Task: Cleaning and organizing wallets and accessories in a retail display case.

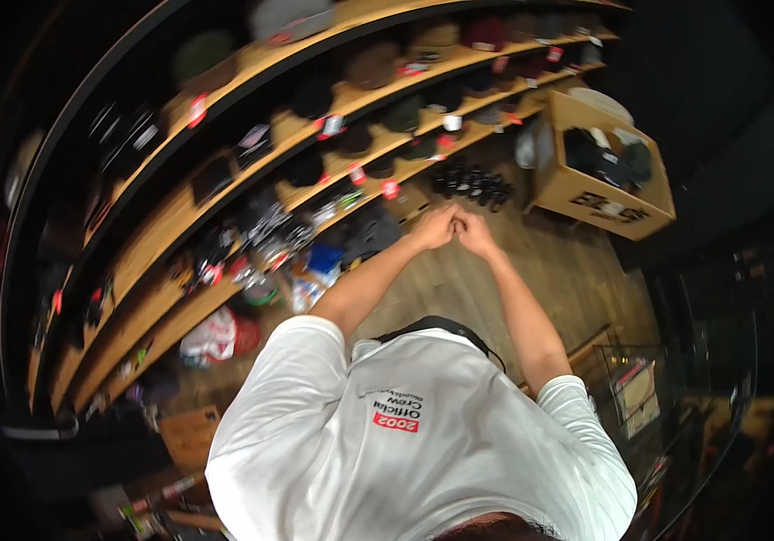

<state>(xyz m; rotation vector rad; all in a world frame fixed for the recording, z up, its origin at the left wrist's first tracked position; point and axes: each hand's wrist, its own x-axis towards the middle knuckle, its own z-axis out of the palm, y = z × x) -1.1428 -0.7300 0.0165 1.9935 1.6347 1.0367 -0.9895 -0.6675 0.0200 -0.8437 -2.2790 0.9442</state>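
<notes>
Both arms reach forward from a white T-shirt (468, 419), and the hands meet in front of the body. My left hand (436, 227) touches my right hand (475, 233) at the fingertips. The fingers are bent, and whether something small lies between them cannot be told. Beyond the hands, a cluster of black objects (471, 184) rests on the wooden floor (448, 287). Wooden shelves (333, 111) curve along the far and left side, bearing caps with red and white tags.
A large cardboard box (603, 199) holding dark items stands at the right. Plastic-wrapped goods (272, 233) fill lower shelves at the left. A red basket (246, 333) with a white bag stands below them. A glass case (637, 385) is at the lower right.
</notes>
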